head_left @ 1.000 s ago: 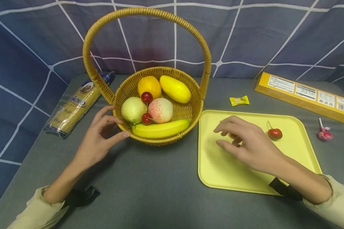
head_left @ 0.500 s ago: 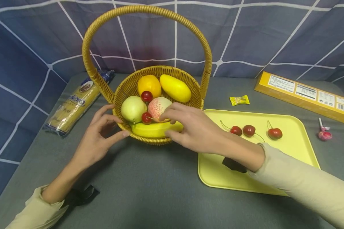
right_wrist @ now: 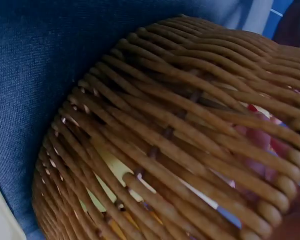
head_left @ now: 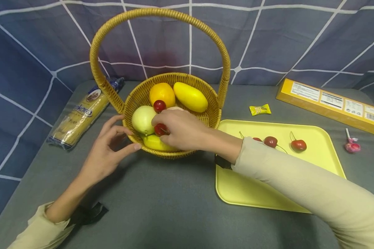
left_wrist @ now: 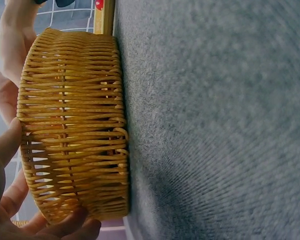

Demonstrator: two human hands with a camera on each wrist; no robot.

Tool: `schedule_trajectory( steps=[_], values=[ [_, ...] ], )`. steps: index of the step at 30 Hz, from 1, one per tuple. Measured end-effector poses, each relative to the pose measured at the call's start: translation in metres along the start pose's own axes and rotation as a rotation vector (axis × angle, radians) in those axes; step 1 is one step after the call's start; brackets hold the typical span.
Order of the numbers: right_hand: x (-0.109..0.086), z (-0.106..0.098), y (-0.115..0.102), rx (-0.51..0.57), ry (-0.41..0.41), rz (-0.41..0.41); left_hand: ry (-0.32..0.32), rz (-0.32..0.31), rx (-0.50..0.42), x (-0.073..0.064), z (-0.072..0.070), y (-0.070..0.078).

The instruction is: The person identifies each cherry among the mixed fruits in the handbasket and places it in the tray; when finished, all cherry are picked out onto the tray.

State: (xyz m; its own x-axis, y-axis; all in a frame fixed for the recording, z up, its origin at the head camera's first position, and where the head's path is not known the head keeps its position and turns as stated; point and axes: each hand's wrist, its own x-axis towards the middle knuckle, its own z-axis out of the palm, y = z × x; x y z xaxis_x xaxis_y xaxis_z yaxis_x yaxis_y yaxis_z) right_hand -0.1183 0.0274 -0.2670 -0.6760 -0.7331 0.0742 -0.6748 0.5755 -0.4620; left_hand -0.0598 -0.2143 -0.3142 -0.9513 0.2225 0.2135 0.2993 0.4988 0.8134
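A round wicker basket (head_left: 214, 126) with a tall handle holds a green pear (head_left: 141, 119), an orange (head_left: 162, 95), a yellow mango (head_left: 190, 97), a banana (head_left: 157, 143), a mostly covered peach (head_left: 176, 108) and two cherries. My left hand (head_left: 103, 157) holds the basket's left side, thumb at the rim and fingers against the outer wall. Inside the basket, my right hand (head_left: 187, 129) pinches the lower cherry (head_left: 160, 129), covering part of the banana. The other cherry (head_left: 159, 106) lies beside the orange. In the right wrist view, the woven wall (right_wrist: 180, 130) hides most of the right hand.
Right of the basket lies a yellow tray (head_left: 237, 193) bearing several cherries (head_left: 270, 141), partly under the right sleeve. Behind it are a wrapped candy (head_left: 260, 109) and a long orange box (head_left: 330, 103). A lollipop (head_left: 352, 145) lies far right, a pasta bag (head_left: 81, 117) far left.
My right hand has moved left from above the tray into the basket and closed its fingers on the lower cherry. The left hand has stayed at the basket's side.
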Motion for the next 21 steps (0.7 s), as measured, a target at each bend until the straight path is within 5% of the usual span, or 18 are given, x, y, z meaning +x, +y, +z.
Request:
schedule_trajectory(
  steps=[11,21],
  values=[
    [0.011,0.011,-0.002,-0.125,0.012,0.055,-0.005,-0.010,0.010,-0.001,-0.001,0.001],
    [0.003,0.005,-0.001,-0.025,0.041,0.025,-0.008,0.001,-0.007,-0.001,-0.001,0.001]
  ],
)
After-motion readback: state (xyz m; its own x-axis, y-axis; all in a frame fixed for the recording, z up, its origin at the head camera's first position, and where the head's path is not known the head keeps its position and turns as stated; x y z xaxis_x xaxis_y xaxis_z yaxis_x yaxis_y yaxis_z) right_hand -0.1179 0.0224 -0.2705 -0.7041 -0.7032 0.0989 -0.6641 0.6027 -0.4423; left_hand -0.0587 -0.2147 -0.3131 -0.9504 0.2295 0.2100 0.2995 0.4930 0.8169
